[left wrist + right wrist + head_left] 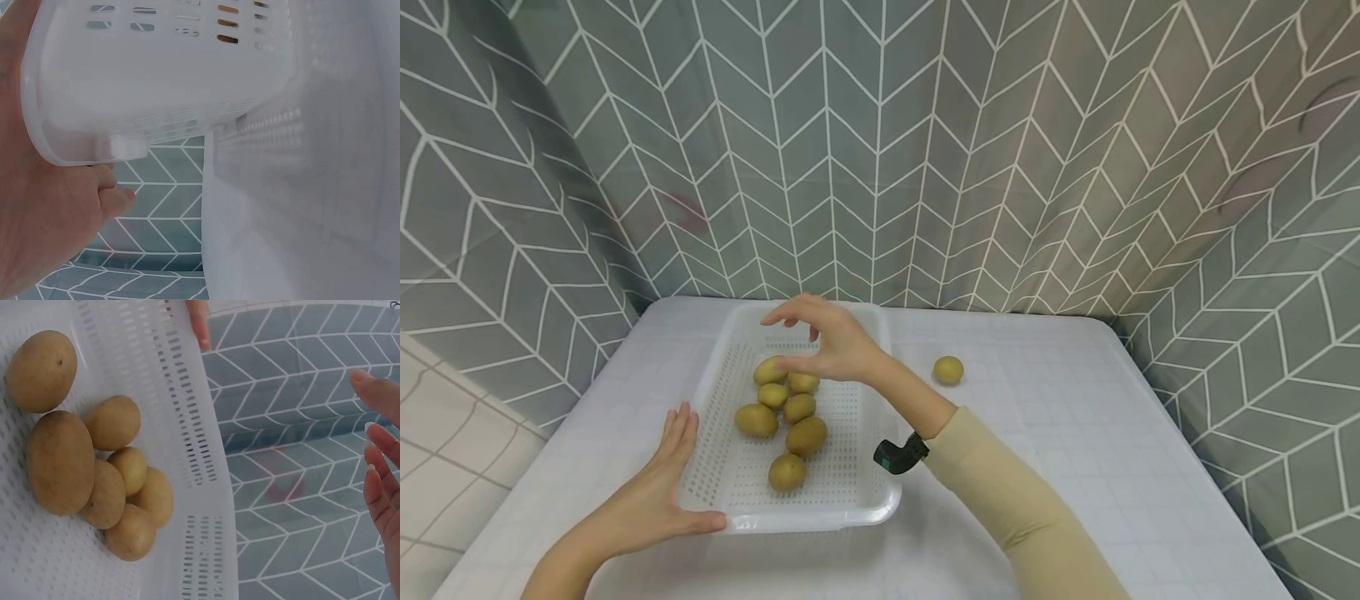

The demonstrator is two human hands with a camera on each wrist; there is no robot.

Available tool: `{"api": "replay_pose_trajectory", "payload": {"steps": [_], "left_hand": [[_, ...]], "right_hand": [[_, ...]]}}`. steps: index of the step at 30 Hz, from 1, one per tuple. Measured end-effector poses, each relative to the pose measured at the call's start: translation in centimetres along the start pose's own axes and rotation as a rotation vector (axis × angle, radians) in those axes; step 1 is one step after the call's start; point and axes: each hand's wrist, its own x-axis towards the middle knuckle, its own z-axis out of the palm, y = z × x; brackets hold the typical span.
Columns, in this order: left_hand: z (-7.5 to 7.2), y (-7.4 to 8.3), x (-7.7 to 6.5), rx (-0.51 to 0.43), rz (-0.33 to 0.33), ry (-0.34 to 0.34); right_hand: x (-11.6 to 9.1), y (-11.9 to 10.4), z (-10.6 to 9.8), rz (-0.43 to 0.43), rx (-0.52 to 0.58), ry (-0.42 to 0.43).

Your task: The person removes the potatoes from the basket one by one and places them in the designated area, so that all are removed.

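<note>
A white perforated plastic basket (857, 492) holds several potatoes (806, 437), grouped around its middle. At its near left corner, my left hand (651, 496) rests against the rim, with the thumb along the front edge and straight fingers along the left side. The left wrist view shows that hand beside the basket's outer wall (125, 75). My right hand (838, 342) hovers over the far part of the basket, thumb and fingers spread apart with nothing between them. In the right wrist view its fingers (378, 487) appear away from the potatoes (60, 462).
One loose potato (948, 370) lies on the white-covered table (1037, 467), right of the basket. A grey curtain with white chevron lines (910, 150) stands behind the table and along both sides. A black wrist device (901, 454) sits by the right sleeve.
</note>
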Motion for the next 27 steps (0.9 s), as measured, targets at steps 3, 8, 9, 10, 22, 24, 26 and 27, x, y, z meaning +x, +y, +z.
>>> {"api": "replay_pose_trajectory", "payload": {"steps": [3,8,9,10,22,24,26,27], "left_hand": [[-0.1,0.0,0.0,0.004,-0.005,-0.003],[-0.1,0.1,0.0,0.004,-0.006,-0.004],[-0.1,0.1,0.1,0.003,-0.005,-0.005],[-0.1,0.1,0.1,0.002,-0.003,-0.005],[-0.2,0.2,0.0,0.009,-0.003,-0.013],[-0.1,0.2,0.0,0.003,-0.006,-0.015],[-0.1,0.3,0.0,-0.002,-0.011,-0.016],[-0.1,0.3,0.0,0.000,-0.013,-0.017]], "right_hand": [[0.4,-0.1,0.8,-0.001,0.006,-0.031],[1.3,-0.3,2.2,-0.010,0.004,-0.087],[1.5,-0.4,2.4,-0.018,0.002,-0.096],[1.6,-0.4,2.7,-0.026,0.001,-0.108],[2.5,-0.2,4.9,-0.010,-0.070,-0.237],[2.6,0.0,5.3,0.017,-0.077,-0.262],[2.6,0.3,5.7,0.041,-0.081,-0.286],[2.6,0.4,5.8,0.053,-0.086,-0.298]]}}
